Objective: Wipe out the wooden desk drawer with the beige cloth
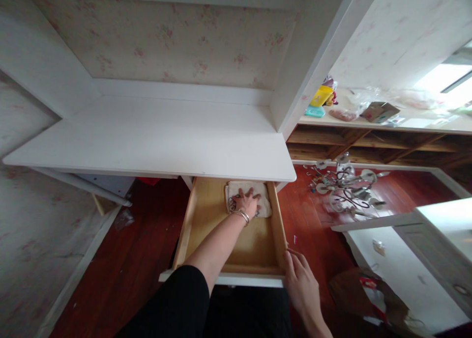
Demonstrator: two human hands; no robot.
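Observation:
A wooden drawer (206, 200) is pulled out from under the white desk (177, 136). Inside it, at the far right, lies a folded pale cloth (264, 206) with a dark print. My left hand (248, 203) rests on that cloth, palm down and fingers spread, and a bracelet circles the wrist. The drawer's front right corner is in the grip of my right hand (300, 279), its fingers closed around the side wall near the front panel.
A chandelier (346, 185) with several arms lies on the red wooden floor to the right. Beyond it, a long shelf unit (368, 123) carries bags and a cardboard box (380, 112). White furniture (413, 269) stands at the lower right, near a brown bag (354, 291).

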